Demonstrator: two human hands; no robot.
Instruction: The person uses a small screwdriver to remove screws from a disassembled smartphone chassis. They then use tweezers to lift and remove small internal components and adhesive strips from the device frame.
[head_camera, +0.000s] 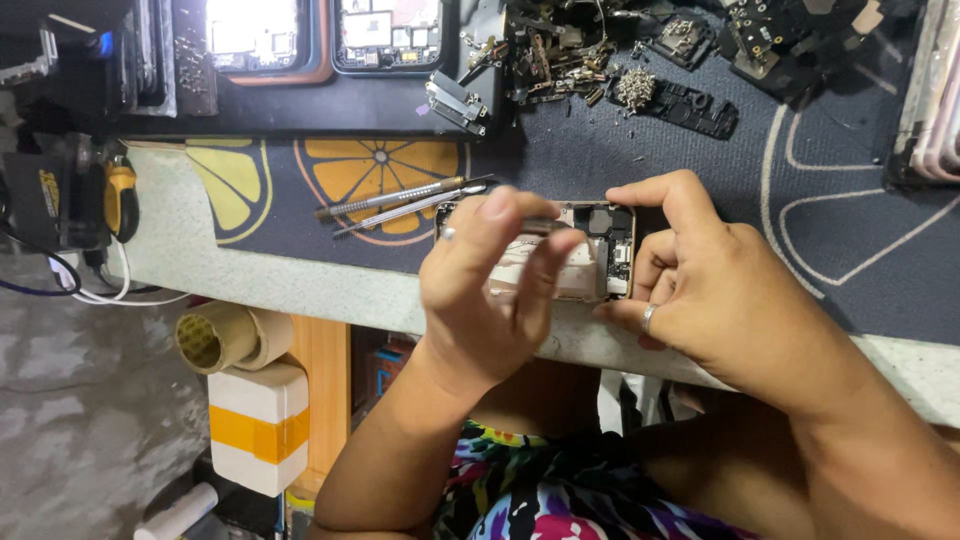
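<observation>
Curling over opened phone (600, 250) — both hands' fingers (545, 265).

At 11 o'clock the dark mat (600, 160) shows orange and yellow citrus slices; at 8 o'clock a white block (258, 425) wears a yellow band; at 6 o'clock, multicoloured patterned cloth (560, 495).

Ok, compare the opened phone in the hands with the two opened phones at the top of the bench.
The opened phone in the hands has a pale gold frame and sits at the bench edge, half covered by the left hand and right hand. The two phones at the top lie untouched, side by side, in darker frames. All show bare internals.
</observation>
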